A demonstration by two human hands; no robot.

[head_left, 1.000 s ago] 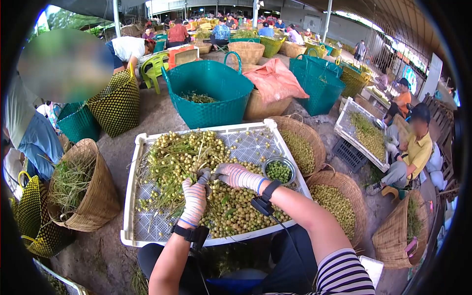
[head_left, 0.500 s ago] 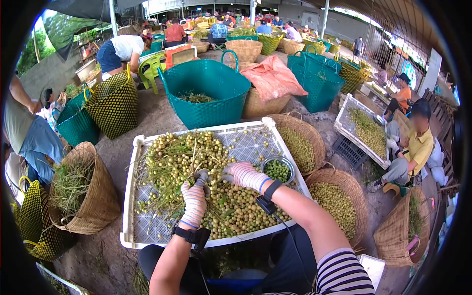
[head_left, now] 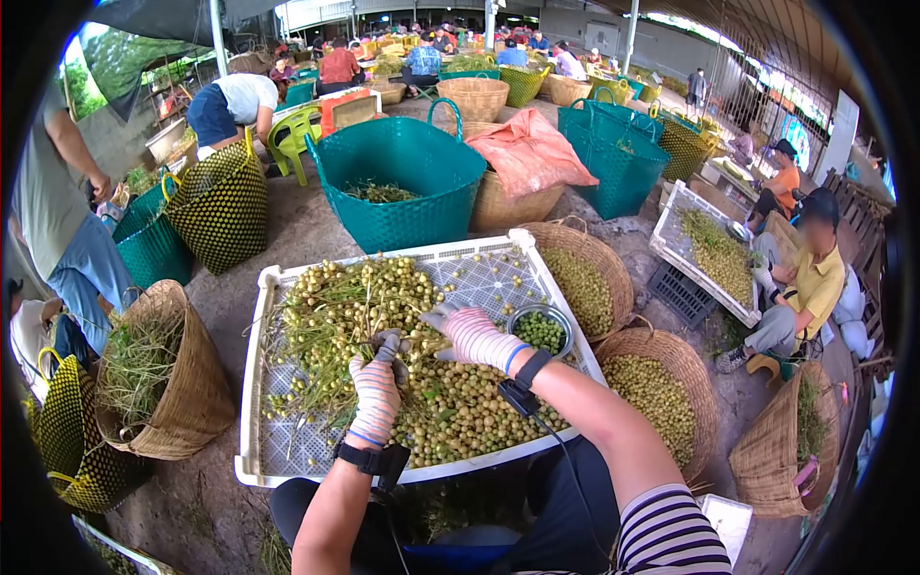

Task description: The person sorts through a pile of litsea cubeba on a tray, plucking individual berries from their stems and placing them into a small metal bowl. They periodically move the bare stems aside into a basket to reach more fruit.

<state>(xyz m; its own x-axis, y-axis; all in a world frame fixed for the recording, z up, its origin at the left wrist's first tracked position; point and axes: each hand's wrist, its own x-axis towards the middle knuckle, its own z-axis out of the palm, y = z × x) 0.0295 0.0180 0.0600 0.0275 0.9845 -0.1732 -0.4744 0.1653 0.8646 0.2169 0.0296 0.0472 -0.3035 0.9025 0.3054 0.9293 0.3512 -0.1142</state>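
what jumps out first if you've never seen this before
The white tray heaped with small yellow-green fruit, dead centre. Over it, two striped-gloved hands: the left hand grips a stalky bunch, the right hand reaches beside it. Behind, a big teal basket.

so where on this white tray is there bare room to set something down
On the white tray, bare mesh shows at the far right corner, between the stemmed heap and the metal bowl, and at the near left corner. The middle is crowded: loose fruit, the left hand and the right hand.
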